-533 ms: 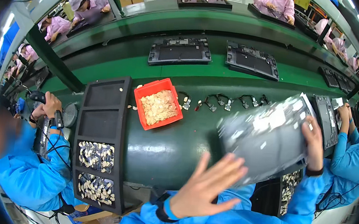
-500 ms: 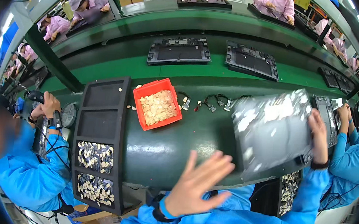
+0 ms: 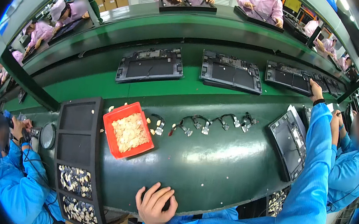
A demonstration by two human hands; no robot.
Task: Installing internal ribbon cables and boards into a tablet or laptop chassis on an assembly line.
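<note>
My left hand point(image 3: 155, 204) rests at the near edge of the dark green bench, empty, with its fingers apart and a little bent. Stretched far to the right, my right hand point(image 3: 316, 90) grips the right edge of a dark opened laptop base point(image 3: 289, 76) on the green conveyor. Its fingertips are partly hidden. Nearer, beside my right sleeve, another opened laptop base point(image 3: 288, 142) sits at an angle on the bench. Several short black cables with silver connectors point(image 3: 205, 127) lie in a row across the bench's middle.
A red bin point(image 3: 148, 147) of pale chips stands left of centre. Beside it lies a black compartment tray point(image 3: 94, 147), two sections filled with small parts. Two more laptop bases point(image 3: 151, 64) occupy the conveyor. Co-workers in blue sit at both sides; others in pink work across the line.
The laptop base raised over the bench in my right hand is gone from there. That hand has reached forward to the conveyor. My left hand has lowered to the bench edge. The view has shifted.
</note>
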